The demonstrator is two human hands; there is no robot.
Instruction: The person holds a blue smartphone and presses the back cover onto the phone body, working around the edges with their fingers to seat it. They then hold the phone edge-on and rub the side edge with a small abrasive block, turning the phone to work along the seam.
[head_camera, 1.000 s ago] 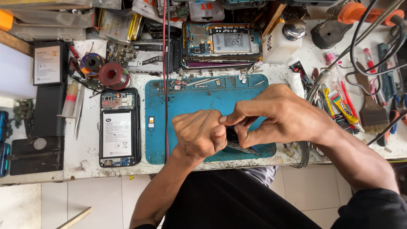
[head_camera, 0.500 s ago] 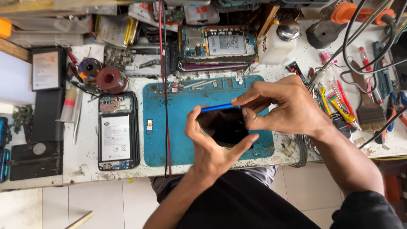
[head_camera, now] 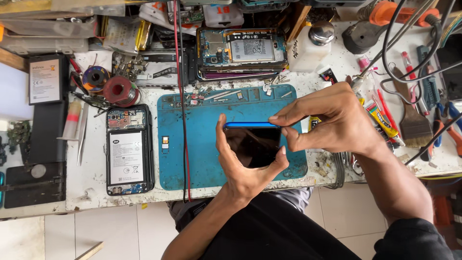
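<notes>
- The left hand (head_camera: 245,168) cradles a dark-screened phone with a blue edge (head_camera: 253,144) from below, thumb up one side and fingers curled round the other.
- The right hand (head_camera: 332,120) pinches the phone's upper right corner, fingertips closed on the blue rim.
- Beneath both hands lies a blue work mat (head_camera: 197,144).
- Well left of the left hand rests an opened phone showing its battery (head_camera: 129,150).
- Beyond the hands sits another opened phone (head_camera: 242,52).

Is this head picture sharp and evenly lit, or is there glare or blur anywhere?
Head view: soft, even light, faint shadows; the phone held by the left hand and right hand is sharp, its dark screen without glare; the mat is sharp; bench edges bow slightly.
</notes>
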